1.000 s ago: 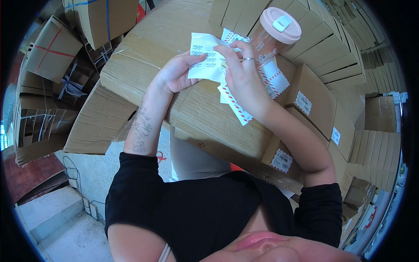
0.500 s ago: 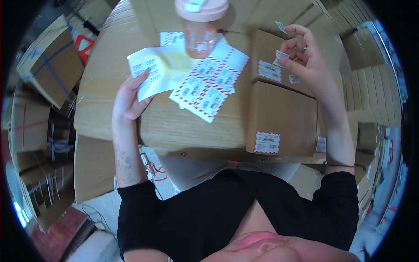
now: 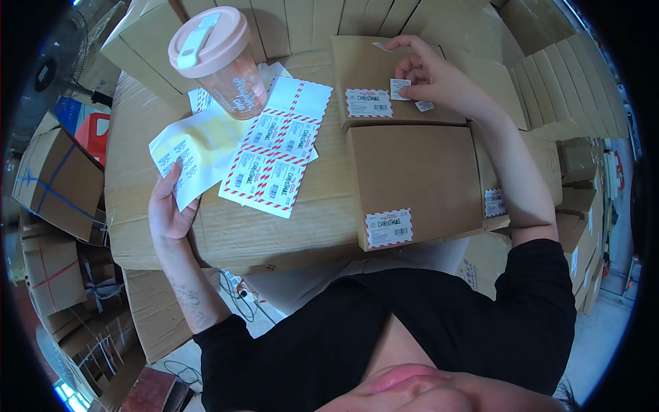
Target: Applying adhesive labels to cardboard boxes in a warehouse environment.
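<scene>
My left hand (image 3: 174,209) pinches the near corner of a white sticker sheet (image 3: 180,151), whose peeled part shows a yellowish backing. My right hand (image 3: 439,81) is over the far cardboard box (image 3: 353,62), thumb and fingers closed on a small white sticker (image 3: 400,88). At its index fingertip is another small sticker (image 3: 381,47). Beside the thumb, a small label (image 3: 425,106) lies on that box, right of a larger red-edged label (image 3: 369,103). The nearer box (image 3: 419,168) carries a similar label (image 3: 388,227) at its lower left corner.
A lidded pink cup (image 3: 223,79) stands upright at the back, by overlapping red-striped label sheets (image 3: 274,158). More cardboard boxes (image 3: 549,96) line the back and right. At left are a fan (image 3: 47,72), a red plastic object (image 3: 94,137) and strapped cartons (image 3: 58,185).
The whole view has shifted, so the tabletop things appear farther left. The sticker in my right hand now sits farther right of the far box's larger label. My left hand keeps hold of its sheet.
</scene>
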Action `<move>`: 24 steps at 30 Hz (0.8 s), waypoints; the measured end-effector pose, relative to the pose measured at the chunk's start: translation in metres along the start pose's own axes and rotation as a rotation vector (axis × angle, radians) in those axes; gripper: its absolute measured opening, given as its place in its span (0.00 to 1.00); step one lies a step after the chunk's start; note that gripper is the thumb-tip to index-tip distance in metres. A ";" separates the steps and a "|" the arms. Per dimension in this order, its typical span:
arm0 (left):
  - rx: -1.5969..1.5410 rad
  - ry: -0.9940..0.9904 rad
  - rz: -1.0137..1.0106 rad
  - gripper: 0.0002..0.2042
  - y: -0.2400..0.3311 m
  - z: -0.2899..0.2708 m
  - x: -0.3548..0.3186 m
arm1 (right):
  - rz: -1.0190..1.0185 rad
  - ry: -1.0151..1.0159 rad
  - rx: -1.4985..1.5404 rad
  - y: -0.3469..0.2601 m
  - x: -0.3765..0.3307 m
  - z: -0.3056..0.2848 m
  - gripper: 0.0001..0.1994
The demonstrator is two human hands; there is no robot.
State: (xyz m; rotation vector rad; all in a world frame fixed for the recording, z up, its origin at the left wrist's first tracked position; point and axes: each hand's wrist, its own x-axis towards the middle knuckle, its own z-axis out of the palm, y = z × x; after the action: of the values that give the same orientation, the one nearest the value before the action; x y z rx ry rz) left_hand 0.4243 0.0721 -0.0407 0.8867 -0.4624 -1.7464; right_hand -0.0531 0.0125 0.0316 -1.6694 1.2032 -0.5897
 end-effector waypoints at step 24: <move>-0.107 -0.190 -0.026 0.19 0.004 -0.023 0.005 | 0.062 -0.067 -0.206 -0.005 0.012 -0.003 0.35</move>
State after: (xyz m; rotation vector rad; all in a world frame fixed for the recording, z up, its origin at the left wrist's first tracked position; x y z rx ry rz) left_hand 0.4440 0.0684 -0.0546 0.6566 -0.4780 -1.8702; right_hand -0.0489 0.0006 0.0358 -1.8011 1.2973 -0.3789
